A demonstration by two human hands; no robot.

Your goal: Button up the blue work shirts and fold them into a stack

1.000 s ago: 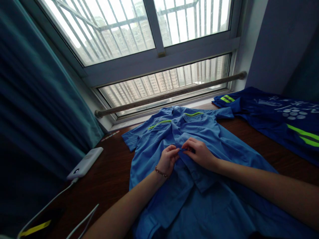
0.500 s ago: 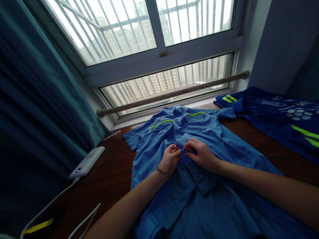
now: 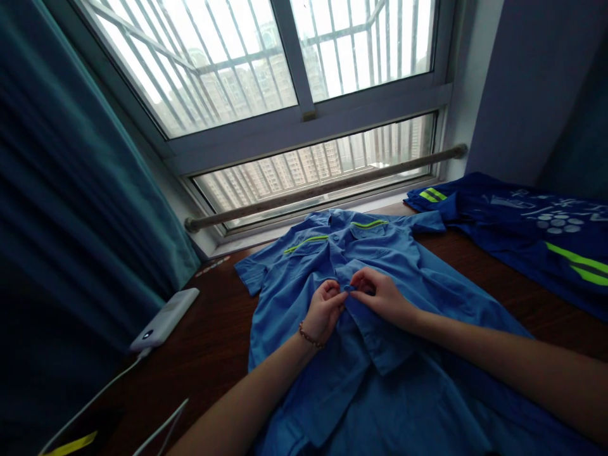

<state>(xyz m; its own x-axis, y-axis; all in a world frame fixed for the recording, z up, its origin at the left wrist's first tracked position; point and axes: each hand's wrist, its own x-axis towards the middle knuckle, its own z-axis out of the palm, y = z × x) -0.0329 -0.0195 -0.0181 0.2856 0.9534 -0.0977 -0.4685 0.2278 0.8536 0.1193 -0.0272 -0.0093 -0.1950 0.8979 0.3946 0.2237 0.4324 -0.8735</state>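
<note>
A light-blue short-sleeved work shirt (image 3: 304, 266) lies front up, its collar toward the window and yellow-green piping over the chest pockets. Halfway down its button front, my left hand (image 3: 327, 307) pinches the cloth edge between thumb and fingers; a bead bracelet circles that wrist. Just to the right, my right hand (image 3: 377, 294) grips the same placket by its fingertips. A small blue button (image 3: 349, 288) shows between the two hands. Below them the front panels hang apart, one flap folded over.
A dark-blue garment (image 3: 503, 215) with reflective yellow stripes lies at the right. On the wooden table (image 3: 213, 335) at left are a white power bank (image 3: 166, 320) with a white cable and a yellow strip (image 3: 71, 444). A curtain (image 3: 95, 190) hangs at left; a rail (image 3: 327, 188) crosses the window.
My hands stay at the same spot on the placket, and the fingertips have shifted slightly. The button shows more clearly between them. The camera view has tilted a little.
</note>
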